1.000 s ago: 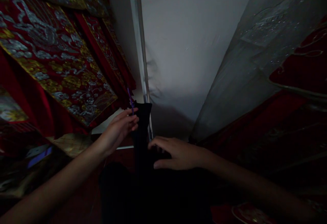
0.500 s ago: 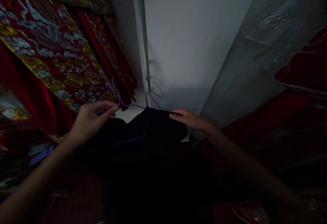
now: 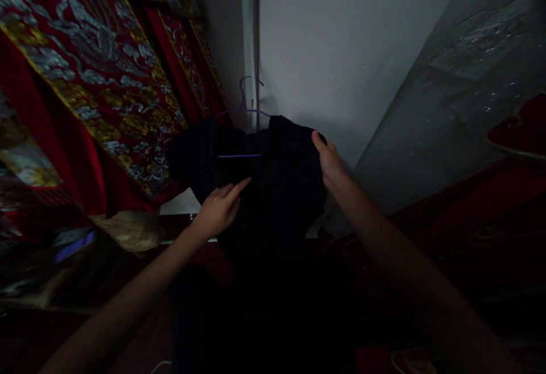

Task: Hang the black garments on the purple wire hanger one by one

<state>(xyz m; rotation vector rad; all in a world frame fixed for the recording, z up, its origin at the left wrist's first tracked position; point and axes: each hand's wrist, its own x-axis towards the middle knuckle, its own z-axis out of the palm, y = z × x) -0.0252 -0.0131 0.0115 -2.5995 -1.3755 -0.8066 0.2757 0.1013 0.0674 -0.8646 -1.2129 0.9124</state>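
A black short-sleeved shirt point(image 3: 285, 186) hangs on a thin purple hanger point(image 3: 243, 94) in front of me. The hook stands up above the collar, and the purple lower bar shows through the neck opening. My right hand point(image 3: 330, 163) grips the shirt at the right shoulder and sleeve, thumb in front and fingers hidden behind the cloth. Lower down, my left hand point(image 3: 219, 209) is at the front of the shirt below the neckline. One finger there stretches along the cloth while the others curl, seemingly closed on the dark fabric. Poor light hides the shirt's lower part.
Red embroidered cloth point(image 3: 98, 78) with gold and silver patterns hangs at the left. A pale wall point(image 3: 333, 50) with a vertical metal strip point(image 3: 251, 33) stands behind. Clear plastic sheeting point(image 3: 426, 95) and red fabric point(image 3: 460, 192) lie at the right. A purple object point(image 3: 75, 247) sits low at the left.
My left hand has let go of the hanger's neck and moved down to the shirt front. Shirt and hanger now stand more upright and higher in view. My right hand has shifted up along the shoulder.
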